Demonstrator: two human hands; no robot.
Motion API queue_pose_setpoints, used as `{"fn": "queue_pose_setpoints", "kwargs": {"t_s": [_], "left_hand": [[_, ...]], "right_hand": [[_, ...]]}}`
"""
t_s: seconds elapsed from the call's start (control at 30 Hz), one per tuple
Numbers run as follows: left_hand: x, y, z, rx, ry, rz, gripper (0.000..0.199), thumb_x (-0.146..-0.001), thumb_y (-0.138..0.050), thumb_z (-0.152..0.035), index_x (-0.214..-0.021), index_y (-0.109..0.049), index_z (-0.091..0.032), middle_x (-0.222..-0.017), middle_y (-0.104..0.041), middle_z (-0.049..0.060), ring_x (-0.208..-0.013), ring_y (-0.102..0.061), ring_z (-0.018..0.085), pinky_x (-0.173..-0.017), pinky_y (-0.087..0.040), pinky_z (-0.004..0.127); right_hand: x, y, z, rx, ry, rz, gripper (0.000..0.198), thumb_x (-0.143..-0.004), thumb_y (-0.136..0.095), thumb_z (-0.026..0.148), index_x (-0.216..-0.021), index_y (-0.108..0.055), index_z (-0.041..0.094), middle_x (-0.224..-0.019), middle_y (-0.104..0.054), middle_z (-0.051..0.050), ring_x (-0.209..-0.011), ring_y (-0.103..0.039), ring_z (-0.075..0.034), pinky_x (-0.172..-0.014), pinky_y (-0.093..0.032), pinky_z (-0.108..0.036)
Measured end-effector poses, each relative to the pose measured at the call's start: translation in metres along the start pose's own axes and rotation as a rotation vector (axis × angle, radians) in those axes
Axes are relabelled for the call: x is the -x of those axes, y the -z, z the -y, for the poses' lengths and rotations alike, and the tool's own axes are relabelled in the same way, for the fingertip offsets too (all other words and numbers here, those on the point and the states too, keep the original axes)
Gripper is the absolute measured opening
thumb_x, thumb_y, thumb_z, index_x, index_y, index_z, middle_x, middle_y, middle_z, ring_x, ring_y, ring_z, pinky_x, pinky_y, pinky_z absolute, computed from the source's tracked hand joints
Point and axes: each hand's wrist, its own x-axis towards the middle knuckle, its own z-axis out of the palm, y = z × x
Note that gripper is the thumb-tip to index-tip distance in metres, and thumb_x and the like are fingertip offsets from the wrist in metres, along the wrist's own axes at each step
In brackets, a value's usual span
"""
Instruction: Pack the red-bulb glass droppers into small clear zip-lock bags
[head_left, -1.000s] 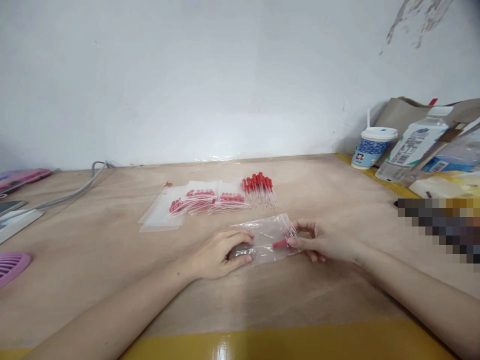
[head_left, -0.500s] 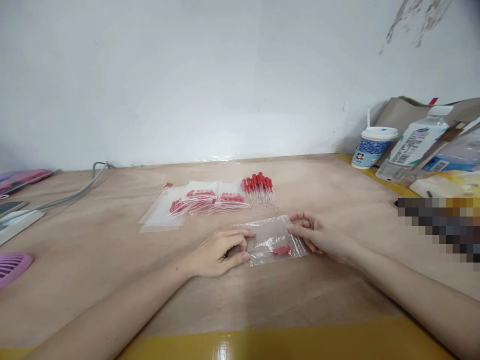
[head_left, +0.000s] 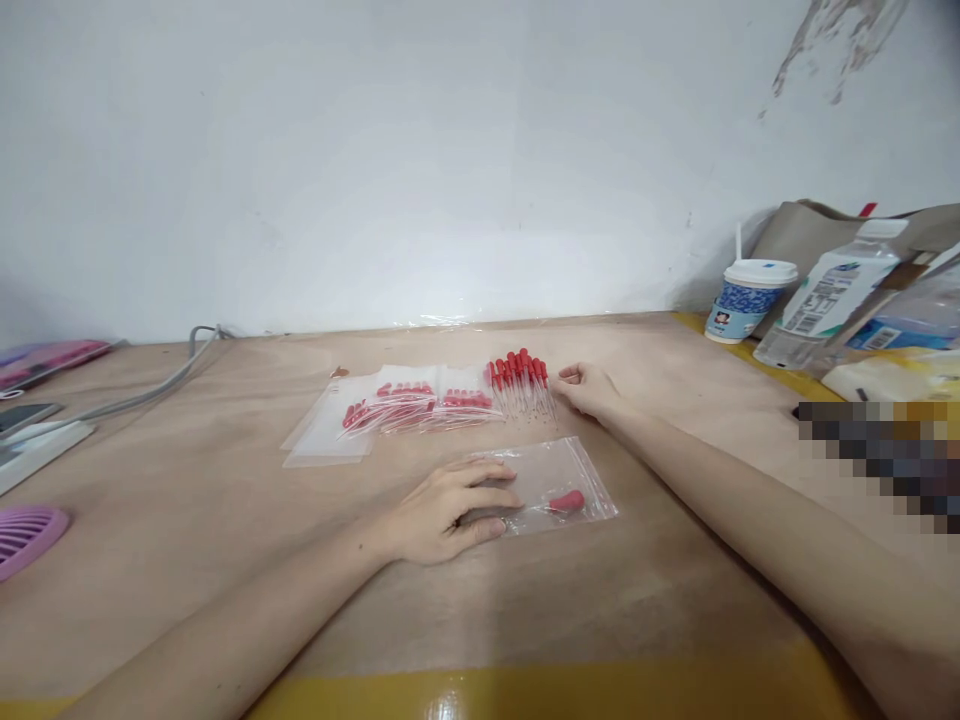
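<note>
A clear zip bag (head_left: 544, 470) lies flat on the table in front of me, with a red-bulbed dropper (head_left: 567, 501) inside it. My left hand (head_left: 461, 505) rests on the bag's left end, fingers spread, thumb at its near edge. My right hand (head_left: 589, 390) is beside a row of loose droppers (head_left: 519, 370) with red bulbs and thin clear stems, at their right side. Its fingers are loosely bent and I see nothing held in them; whether they touch the nearest dropper is unclear. Left of the row lie filled bags (head_left: 405, 400) of droppers.
Flat clear bags (head_left: 322, 430) lie left of the filled ones. At the back right stand a paper cup (head_left: 750, 300) with a straw and a plastic bottle (head_left: 832, 290). A grey cable (head_left: 150, 392) and a purple slotted object (head_left: 30, 538) are on the left.
My right hand has let go of the bag's right edge and moved up and away, over to the loose droppers. My left hand stays on the bag, its fingers a little more spread.
</note>
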Motion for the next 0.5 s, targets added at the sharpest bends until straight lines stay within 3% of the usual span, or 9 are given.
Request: {"fn": "queue_pose_setpoints", "kwargs": {"t_s": [0.37, 0.5], "left_hand": [[0.000, -0.002, 0.002, 0.021, -0.004, -0.025, 0.030, -0.086, -0.051, -0.029, -0.116, -0.057, -0.026, -0.127, -0.050, 0.006, -0.115, -0.048, 0.023, -0.100, -0.034, 0.040], [0.000, -0.001, 0.000, 0.005, 0.003, -0.012, 0.030, -0.087, -0.050, -0.030, -0.115, -0.058, -0.025, -0.127, -0.050, 0.006, -0.115, -0.047, 0.022, -0.099, -0.035, 0.038]], "right_hand": [[-0.017, -0.006, 0.006, -0.009, -0.101, 0.068, 0.059, -0.063, -0.069, 0.025, -0.115, -0.044, 0.012, -0.048, -0.048, 0.004, -0.034, -0.033, -0.006, -0.034, -0.020, -0.020], [-0.018, -0.005, 0.002, -0.086, -0.098, 0.089, 0.047, -0.065, -0.066, 0.025, -0.107, -0.047, 0.014, -0.046, -0.042, 0.007, -0.032, -0.028, -0.005, -0.034, -0.016, -0.020]]}}
